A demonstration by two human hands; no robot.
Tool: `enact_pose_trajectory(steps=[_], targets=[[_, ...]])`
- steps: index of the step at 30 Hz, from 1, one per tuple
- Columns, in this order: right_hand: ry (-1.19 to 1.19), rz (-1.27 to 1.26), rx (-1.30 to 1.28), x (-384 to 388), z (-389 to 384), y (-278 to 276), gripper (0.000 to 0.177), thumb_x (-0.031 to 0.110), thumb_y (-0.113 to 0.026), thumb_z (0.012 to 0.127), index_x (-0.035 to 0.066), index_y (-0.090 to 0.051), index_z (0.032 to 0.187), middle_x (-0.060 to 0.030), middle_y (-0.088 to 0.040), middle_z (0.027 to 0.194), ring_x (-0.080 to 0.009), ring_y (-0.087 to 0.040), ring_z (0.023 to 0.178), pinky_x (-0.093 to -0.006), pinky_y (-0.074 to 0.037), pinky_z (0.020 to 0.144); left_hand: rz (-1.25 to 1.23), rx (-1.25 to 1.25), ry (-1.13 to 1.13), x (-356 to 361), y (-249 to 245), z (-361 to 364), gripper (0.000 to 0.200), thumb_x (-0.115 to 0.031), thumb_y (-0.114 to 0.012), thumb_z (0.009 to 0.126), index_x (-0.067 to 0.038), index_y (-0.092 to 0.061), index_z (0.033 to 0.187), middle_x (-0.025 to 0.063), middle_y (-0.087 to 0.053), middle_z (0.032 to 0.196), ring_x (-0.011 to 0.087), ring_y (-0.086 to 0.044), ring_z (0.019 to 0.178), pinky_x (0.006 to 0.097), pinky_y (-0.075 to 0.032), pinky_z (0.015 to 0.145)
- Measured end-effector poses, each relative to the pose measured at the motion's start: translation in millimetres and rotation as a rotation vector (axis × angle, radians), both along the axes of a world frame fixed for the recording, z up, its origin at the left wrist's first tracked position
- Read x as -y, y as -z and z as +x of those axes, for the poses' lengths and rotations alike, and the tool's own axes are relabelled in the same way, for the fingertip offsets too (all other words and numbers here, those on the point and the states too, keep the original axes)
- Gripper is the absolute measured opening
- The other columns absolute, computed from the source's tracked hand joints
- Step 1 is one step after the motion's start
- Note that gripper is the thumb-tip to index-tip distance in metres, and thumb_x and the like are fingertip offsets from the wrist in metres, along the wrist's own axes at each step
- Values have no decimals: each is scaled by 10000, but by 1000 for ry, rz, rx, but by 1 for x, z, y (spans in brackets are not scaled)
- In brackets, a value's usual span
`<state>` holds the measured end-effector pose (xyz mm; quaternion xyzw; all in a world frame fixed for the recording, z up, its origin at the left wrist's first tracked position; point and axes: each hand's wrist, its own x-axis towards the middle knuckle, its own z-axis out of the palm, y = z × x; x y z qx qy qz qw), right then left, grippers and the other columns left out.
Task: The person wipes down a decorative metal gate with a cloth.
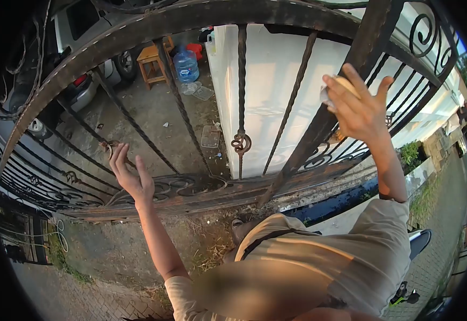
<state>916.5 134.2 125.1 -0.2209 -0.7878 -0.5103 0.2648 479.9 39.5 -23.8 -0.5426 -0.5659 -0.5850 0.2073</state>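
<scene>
A dark iron gate (242, 80) with twisted bars and scrollwork stands in front of me. My right hand (359, 109) is raised at its thick slanted post (327, 120), thumb and some fingers spread. Under those fingers is a tan pad (347, 85) with a whitish edge, like a folded sanding sheet; its exact kind cannot be made out. My left hand (133, 174) is open, fingers stretched towards a twisted bar, with fingertips right by a rusty curled ornament (111, 148). Nothing shows in that hand.
Behind the bars are a white wall (271, 101), a blue water jug (186, 65), a wooden stool (150, 63), clear plastic containers (210, 136) and a parked car (83, 96). A hose (60, 235) lies at left. Dry grass (212, 257) grows near my foot.
</scene>
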Motion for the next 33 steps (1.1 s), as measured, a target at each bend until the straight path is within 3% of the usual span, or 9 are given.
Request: enact_pose_trajectory(steps=[4,10,13,15,19,24,26,29,33], targets=[[22,-358,307,9,15,83,214,197,-601,803,34,-676,920,-61,-631,1169,-133,-454,1270,-525,-110,1111,163,608,-20,-20,-4,-53,300,-189,-480,962,-11,-512,1201,96,-555,1036,168,-570,932,285,-452,799],[365,192,-116,21,-8,-8,295,144,-606,798,116,-667,1085,65,-588,1240,-179,-470,1257,-669,65,1054,128,55,-362,-33,-30,-100,353,-276,-396,986,8,-578,1090,87,-595,1020,195,-560,869,309,-445,731],[315,-246,24,30,-9,83,379,175,-597,789,79,-625,1155,3,-576,1228,-148,-494,1212,-687,-347,860,231,265,85,-43,-23,-102,407,-324,-348,1003,15,-574,1006,98,-614,895,172,-573,805,294,-446,666],[301,-277,71,31,-5,94,359,168,-588,793,105,-635,1144,27,-578,1228,-136,-493,1208,-667,-369,850,-82,607,683,-40,-8,-113,388,-325,-372,1005,3,-554,903,74,-599,715,125,-550,624,262,-416,540],[300,-35,-55,28,-18,16,356,147,-640,768,135,-654,1123,40,-575,1260,-215,-444,1277,-690,-303,937,-111,528,587,-39,-22,-105,282,-251,-471,984,-14,-531,842,22,-550,570,57,-448,450,225,-339,425],[194,49,-548,11,-33,24,358,60,-607,809,101,-644,1162,-65,-542,1319,-380,-316,1349,-591,-140,1103,-112,553,625,-34,-26,-100,242,-207,-491,973,-18,-520,824,15,-547,565,40,-437,455,226,-342,428],[190,-2,-627,-7,-17,111,409,36,-561,841,86,-587,1246,-142,-500,1351,-402,-303,1350,-551,-113,1120,-103,595,655,-34,-28,-101,230,-198,-496,969,-18,-522,830,11,-543,564,37,-435,453,223,-343,429],[103,56,-1092,-10,-53,87,358,152,-414,989,-28,-508,1285,-205,-498,1335,-323,-399,1313,-489,-252,1083,-132,618,689,-35,-22,-106,236,-197,-500,966,-16,-521,816,5,-528,562,35,-416,454,225,-343,435],[-279,-228,-1621,-13,-57,10,379,252,-402,1011,-56,-585,1135,-85,-629,950,-140,-557,809,-271,-427,756,-95,571,695,-36,-26,-104,231,-188,-503,960,-11,-529,815,3,-524,562,34,-408,462,218,-329,446]])
